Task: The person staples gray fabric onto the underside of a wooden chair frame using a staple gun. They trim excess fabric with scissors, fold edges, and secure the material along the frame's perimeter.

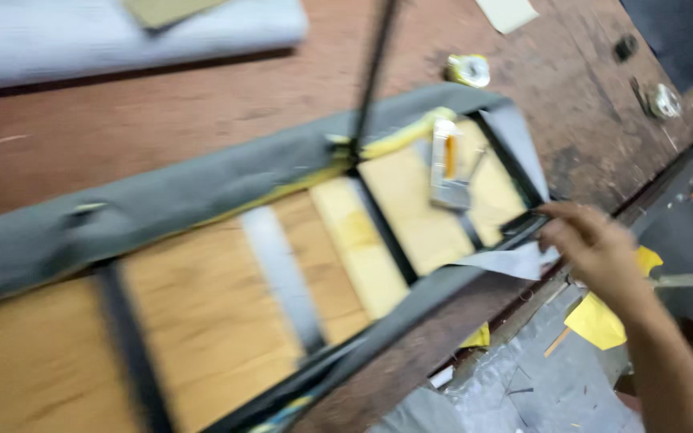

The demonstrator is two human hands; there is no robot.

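Upside down on a worn wooden workbench [162, 120], an upholstered seat panel [226, 273] shows its plywood underside, grey fabric [162, 188] wrapped over the edges. Its long axis runs diagonally, from lower left up toward the far right corner. The right hand [595, 244] pinches the loose fabric flap [515, 261] at the near corner, fingers pressed together on the panel's edge. The left hand is out of view. A staple gun [448, 164] rests on the plywood. Risk: the flap could slip and wrinkle if tension slackens. Tape roll [468, 70] lies beyond.
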